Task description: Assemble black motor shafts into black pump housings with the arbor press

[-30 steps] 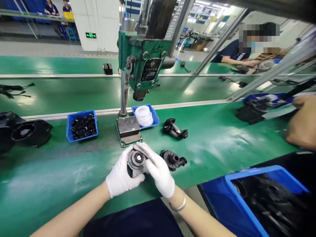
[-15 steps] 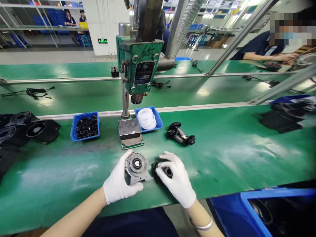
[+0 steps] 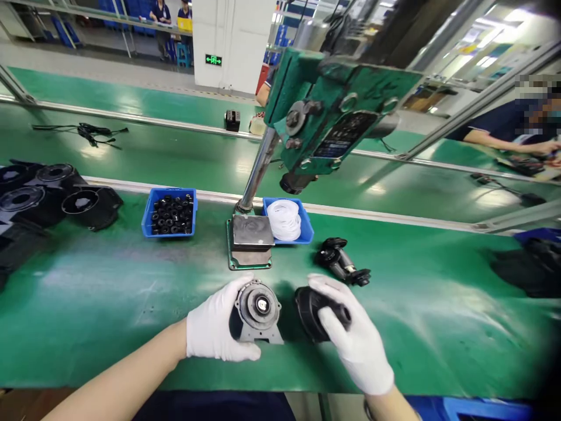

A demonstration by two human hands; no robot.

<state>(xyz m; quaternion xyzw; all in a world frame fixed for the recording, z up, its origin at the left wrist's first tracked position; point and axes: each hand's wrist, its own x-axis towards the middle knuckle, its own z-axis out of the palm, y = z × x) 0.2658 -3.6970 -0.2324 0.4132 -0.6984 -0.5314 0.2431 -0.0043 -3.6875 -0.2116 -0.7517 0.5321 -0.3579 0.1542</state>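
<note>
My left hand [image 3: 221, 324], in a white glove, is wrapped round the left side of a grey round metal housing [image 3: 259, 313] with a flat foot and a ringed centre. Beside it, my right hand [image 3: 355, 333], gloved too, grips a black round cover [image 3: 313, 313] with a short tube sticking out. A gap of green bench separates the two parts. Just beyond the hands stands the metal block [image 3: 252, 233] on the base of a green press [image 3: 324, 117]. Behind the right hand lie several black and silver parts [image 3: 342, 261].
A blue bin [image 3: 146, 219] holds small black rings; another blue bin [image 3: 307, 228] holds white rings. Black housings [image 3: 90, 206] cluster at the left. Cables [image 3: 92, 131] lie beyond the rail. At the far right, a co-worker [image 3: 504, 128] handles parts.
My right hand has moved away from the grey housing, tilting the black cover so more of it shows. The view has turned and tilted, so the press leans to the right.
</note>
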